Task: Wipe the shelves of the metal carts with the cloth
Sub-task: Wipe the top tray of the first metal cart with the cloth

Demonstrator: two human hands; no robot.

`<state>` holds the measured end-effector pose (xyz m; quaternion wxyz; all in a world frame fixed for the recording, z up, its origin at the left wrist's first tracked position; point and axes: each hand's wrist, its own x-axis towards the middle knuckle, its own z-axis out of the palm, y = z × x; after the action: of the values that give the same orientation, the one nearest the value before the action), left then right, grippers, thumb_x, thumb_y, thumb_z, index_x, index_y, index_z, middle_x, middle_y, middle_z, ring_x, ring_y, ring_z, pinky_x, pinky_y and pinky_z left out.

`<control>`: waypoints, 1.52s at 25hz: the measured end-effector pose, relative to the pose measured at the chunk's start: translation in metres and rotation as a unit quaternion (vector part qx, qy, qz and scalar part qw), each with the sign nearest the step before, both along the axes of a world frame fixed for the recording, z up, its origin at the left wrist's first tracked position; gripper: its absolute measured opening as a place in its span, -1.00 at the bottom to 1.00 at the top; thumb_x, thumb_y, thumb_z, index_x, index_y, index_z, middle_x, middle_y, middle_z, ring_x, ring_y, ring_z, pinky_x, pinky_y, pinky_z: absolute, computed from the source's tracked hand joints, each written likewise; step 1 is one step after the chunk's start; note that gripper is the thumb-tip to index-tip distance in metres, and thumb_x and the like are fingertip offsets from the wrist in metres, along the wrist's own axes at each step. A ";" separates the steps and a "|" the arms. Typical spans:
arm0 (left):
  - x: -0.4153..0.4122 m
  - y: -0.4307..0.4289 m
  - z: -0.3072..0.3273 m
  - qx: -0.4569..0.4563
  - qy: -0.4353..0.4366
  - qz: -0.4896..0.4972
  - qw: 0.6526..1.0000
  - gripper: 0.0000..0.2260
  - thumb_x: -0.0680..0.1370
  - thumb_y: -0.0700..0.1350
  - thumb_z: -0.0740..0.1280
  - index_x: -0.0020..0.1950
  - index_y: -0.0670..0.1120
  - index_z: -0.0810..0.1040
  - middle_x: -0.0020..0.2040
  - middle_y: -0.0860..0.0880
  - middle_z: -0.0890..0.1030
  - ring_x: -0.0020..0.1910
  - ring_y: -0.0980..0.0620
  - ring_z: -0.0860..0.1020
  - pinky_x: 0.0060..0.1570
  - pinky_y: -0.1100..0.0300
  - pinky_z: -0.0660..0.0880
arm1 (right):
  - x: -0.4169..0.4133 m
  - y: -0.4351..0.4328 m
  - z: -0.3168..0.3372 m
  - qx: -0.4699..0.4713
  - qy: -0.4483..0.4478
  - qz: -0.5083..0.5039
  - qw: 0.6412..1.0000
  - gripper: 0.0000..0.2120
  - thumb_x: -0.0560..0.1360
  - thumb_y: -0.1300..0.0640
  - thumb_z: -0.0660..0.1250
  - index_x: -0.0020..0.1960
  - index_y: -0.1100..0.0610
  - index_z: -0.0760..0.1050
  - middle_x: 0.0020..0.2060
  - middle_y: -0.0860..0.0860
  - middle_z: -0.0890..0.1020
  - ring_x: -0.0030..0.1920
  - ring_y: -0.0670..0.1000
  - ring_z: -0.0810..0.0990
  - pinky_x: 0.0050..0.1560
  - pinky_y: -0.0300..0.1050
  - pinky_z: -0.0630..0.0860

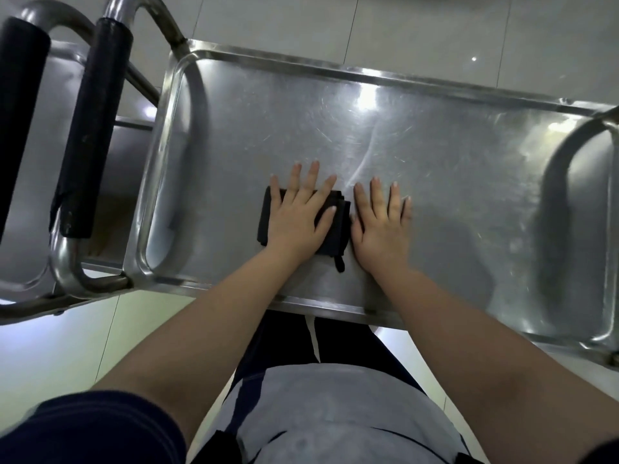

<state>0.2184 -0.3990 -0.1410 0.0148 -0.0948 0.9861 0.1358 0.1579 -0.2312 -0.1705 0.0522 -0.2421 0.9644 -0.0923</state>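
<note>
The folded dark cloth [336, 234] lies on the cart's top shelf [452, 169], near its front edge; the left hand [298, 214] presses flat on it, grip apart, fingers straight and spread; the right hand [382, 226] lies flat on the bare metal just beside the cloth, grip likewise apart, holding nothing; two black padded handles [92, 128] stand beyond the shelf's left end.

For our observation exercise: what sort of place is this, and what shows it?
Likely a service area, perhaps in a kitchen or clinic: a steel cart, padded push handles and a tiled floor.
</note>
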 end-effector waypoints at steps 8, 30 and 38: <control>0.020 0.015 -0.002 -0.067 -0.082 0.045 0.993 -0.47 0.58 0.33 -0.05 0.56 0.30 0.03 0.61 0.01 0.00 0.55 -0.28 -0.12 0.32 -0.51 -0.24 | -0.003 0.016 -0.004 -0.033 0.044 0.021 0.998 -0.52 0.64 -0.13 0.05 0.53 -0.04 0.27 0.52 0.04 0.29 0.51 0.29 0.18 0.47 0.31 0.05; 0.115 -0.012 -0.001 -0.080 -0.074 -0.071 0.992 -0.46 0.59 0.32 -0.02 0.56 0.29 0.02 0.61 0.03 0.06 0.56 -0.27 -0.05 0.26 -0.57 -0.11 | -0.001 0.019 0.013 0.053 -0.053 -0.013 0.997 -0.42 0.57 -0.23 -0.06 0.57 -0.15 0.09 0.58 -0.04 0.12 0.56 0.25 -0.06 0.49 0.25 -0.25; 0.127 -0.032 0.002 -0.068 -0.112 0.012 0.991 -0.40 0.53 0.42 -0.01 0.55 0.33 -0.02 0.62 -0.02 -0.01 0.53 -0.35 -0.20 0.28 -0.56 -0.21 | -0.026 -0.114 0.025 0.050 -0.088 0.041 0.994 -0.46 0.63 -0.19 -0.02 0.58 -0.16 -0.01 0.59 -0.04 -0.05 0.53 0.30 -0.25 0.40 0.40 -0.35</control>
<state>0.3450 -0.4310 -0.1392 0.1171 -0.1223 0.9839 0.0573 0.1318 -0.3450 -0.1459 0.1522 -0.2696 0.9488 -0.0628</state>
